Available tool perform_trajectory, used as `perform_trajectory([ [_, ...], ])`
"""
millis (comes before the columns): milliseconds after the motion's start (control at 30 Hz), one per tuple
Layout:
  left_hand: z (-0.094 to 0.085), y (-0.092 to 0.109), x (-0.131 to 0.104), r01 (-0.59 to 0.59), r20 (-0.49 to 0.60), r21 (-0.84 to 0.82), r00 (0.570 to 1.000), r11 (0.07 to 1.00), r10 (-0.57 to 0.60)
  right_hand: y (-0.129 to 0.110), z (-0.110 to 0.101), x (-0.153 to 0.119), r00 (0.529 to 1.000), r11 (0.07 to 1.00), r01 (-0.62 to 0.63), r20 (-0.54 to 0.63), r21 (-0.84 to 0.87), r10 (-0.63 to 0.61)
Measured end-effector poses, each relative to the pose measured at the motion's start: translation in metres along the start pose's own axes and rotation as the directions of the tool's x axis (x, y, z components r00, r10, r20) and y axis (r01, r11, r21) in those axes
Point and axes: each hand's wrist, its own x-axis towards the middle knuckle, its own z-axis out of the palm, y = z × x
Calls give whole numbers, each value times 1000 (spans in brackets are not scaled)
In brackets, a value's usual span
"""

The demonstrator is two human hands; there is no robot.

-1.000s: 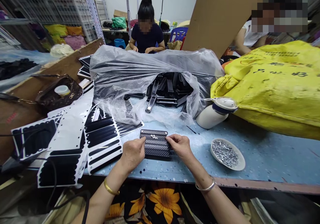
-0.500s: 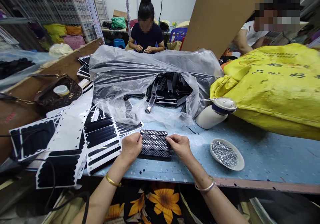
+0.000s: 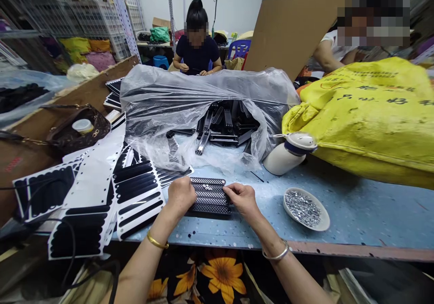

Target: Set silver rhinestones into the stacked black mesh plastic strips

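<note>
Several black perforated strips (image 3: 209, 198) lie side by side on the blue table, with a few small silvery rings (image 3: 206, 187) on top. My left hand (image 3: 182, 196) is closed at their left end, and its fingertips are hidden. At the right end, my right hand (image 3: 242, 198) pinches with thumb and forefinger; what sits between the fingertips is too small to make out. To the right stands a white bowl (image 3: 324, 220) of small shiny metal pieces. Beyond the strips, a clear plastic bag (image 3: 152, 109) lies open over many black strips (image 3: 224, 137).
Sheets with black strips (image 3: 137, 195) cover the table's left, beside a brown handbag (image 3: 77, 130). A tilted white bottle (image 3: 285, 159) and a large yellow sack (image 3: 369, 127) are at the right. Two people (image 3: 196, 53) are across the table, one partly behind cardboard (image 3: 291, 28).
My left hand has moved slightly right, over the left ends of the strips. My right hand stays at their right end. The view has shifted slightly.
</note>
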Motion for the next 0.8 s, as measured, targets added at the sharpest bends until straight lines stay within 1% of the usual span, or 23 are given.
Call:
perform_trajectory([
  [67, 1, -7, 1, -24, -46, -234, 999, 972, 13, 1, 1, 0, 1000, 1000, 1, -1, -1, -1],
  [133, 1, -16, 0, -26, -92, -420, 996, 907, -14, 2, 1, 0, 1000, 1000, -2, -2, -3, 2],
  [167, 1, -20, 0, -19, -109, -468, 993, 884, -37, 2, 1, 0, 1000, 1000, -3, -3, -4, 3],
  [233, -1, -25, -2, -8, -119, -479, 991, 878, -56, 1, 1, 0, 1000, 1000, -4, -5, -5, 4],
  [333, -3, -27, -5, 10, -73, -382, 997, 924, -41, 1, 1, -1, 1000, 1000, -4, -8, -7, 4],
  [500, -6, -17, -8, 49, 9, -152, 999, 987, -49, 2, 2, 0, 1000, 1000, 4, -9, -13, -4],
  [567, -6, -13, -9, 53, 49, -74, 998, 996, -49, 2, 3, 1, 1000, 1000, 8, -9, -15, -8],
  [700, -9, -4, -10, 18, 105, 121, 994, 992, -31, 2, 2, 0, 1000, 1000, 9, -9, -14, -9],
  [800, -12, 4, -9, 29, 134, 203, 989, 979, -57, 2, 1, 0, 1000, 1000, 18, -8, -13, -18],
])
